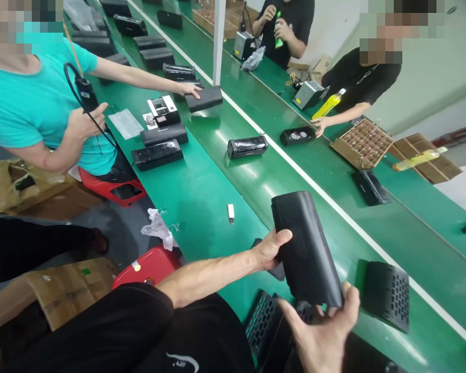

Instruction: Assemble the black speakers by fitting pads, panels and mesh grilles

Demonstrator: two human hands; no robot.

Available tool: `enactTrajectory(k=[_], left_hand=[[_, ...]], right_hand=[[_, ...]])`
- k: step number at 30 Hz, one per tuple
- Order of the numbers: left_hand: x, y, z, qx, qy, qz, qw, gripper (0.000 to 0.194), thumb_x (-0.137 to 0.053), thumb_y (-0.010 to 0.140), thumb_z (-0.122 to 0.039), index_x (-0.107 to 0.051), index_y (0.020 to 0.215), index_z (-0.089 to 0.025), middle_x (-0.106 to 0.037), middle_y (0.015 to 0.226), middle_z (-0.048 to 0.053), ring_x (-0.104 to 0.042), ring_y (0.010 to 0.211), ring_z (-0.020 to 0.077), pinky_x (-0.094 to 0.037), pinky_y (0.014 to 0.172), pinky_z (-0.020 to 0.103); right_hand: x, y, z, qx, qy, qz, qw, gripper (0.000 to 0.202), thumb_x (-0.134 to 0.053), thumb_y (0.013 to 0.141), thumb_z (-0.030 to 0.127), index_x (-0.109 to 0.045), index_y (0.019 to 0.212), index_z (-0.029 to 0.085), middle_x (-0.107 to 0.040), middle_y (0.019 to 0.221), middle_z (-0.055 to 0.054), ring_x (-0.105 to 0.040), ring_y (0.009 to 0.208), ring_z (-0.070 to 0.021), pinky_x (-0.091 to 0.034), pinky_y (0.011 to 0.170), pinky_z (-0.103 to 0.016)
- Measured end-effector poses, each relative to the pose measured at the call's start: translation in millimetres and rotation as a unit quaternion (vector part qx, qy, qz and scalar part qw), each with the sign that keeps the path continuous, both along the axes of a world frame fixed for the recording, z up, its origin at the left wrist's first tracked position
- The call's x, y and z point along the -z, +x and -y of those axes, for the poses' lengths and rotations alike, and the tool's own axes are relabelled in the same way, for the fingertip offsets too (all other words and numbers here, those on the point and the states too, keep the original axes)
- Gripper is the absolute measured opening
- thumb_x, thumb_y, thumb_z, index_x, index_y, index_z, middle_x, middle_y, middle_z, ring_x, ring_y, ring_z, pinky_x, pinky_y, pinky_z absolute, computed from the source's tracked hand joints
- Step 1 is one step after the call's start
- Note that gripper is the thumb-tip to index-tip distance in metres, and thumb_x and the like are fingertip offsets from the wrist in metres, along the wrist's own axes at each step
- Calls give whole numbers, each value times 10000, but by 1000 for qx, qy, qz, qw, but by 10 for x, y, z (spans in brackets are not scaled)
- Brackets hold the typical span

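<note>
A black plastic speaker housing is held tilted above the green bench, its smooth curved side facing up. My left hand grips its left edge, thumb on top. At the lower end, my right hand has its fingers against the housing's corner, partly hidden behind it, thumb spread away. Below my hands lie black pieces with a perforated grille, partly covered by my right hand. Another black grille housing sits on the belt to the right. A small white piece lies on the bench beyond my left forearm.
A person in a turquoise shirt touches a black housing at left, holding an electric screwdriver. Two people in black work across the belt. A speaker unit rides mid-belt. Cardboard trays stand at right; a red stool is beside me.
</note>
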State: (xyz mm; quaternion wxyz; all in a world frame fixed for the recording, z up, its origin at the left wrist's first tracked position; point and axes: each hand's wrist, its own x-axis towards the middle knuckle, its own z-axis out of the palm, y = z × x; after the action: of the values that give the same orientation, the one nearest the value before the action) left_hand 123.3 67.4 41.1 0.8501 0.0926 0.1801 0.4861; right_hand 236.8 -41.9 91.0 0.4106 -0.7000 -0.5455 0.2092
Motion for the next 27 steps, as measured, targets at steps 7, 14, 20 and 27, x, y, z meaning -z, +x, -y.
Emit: enactTrajectory(k=[7, 14, 20, 27], left_hand=[[49, -338, -154, 23, 44, -115, 992, 995, -923, 587, -723, -618, 1376, -199, -699, 1297, 183, -685, 1151, 346, -565, 938, 494], [-209, -1118, -657, 159, 378, -297, 863, 993, -962, 652, -395, -528, 1540, -298, -608, 1465, 120, -615, 1287, 340, -483, 1117, 503], [-98, -963, -527, 132, 323, -397, 849, 845, -902, 711, -525, -594, 1451, -259, -655, 1374, 109, -599, 1290, 353, -465, 1110, 481], [199, -1018, -420, 108, 171, -300, 932, 960, -814, 697, -799, -596, 1473, -279, -650, 1429, 135, -565, 1363, 393, -381, 1169, 561]], right_hand=[[89, 51, -37, 108, 66, -9, 992, 1035, -924, 650, 581, -450, 1487, 197, -466, 1458, -182, -507, 1301, -407, -368, 1161, -642], [-1, 393, 310, 73, -81, -83, 991, 1010, -864, 664, 646, -468, 1500, 241, -516, 1391, -134, -547, 1145, -356, -434, 1027, -506], [333, 422, 191, 93, -103, -249, 959, 925, -870, 657, 592, -508, 1450, 282, -617, 1267, -78, -610, 1045, -296, -503, 984, -473], [460, 484, 107, 110, -182, -512, 832, 720, -877, 707, 506, -622, 1359, 341, -730, 1237, -60, -713, 1017, -326, -579, 954, -629]])
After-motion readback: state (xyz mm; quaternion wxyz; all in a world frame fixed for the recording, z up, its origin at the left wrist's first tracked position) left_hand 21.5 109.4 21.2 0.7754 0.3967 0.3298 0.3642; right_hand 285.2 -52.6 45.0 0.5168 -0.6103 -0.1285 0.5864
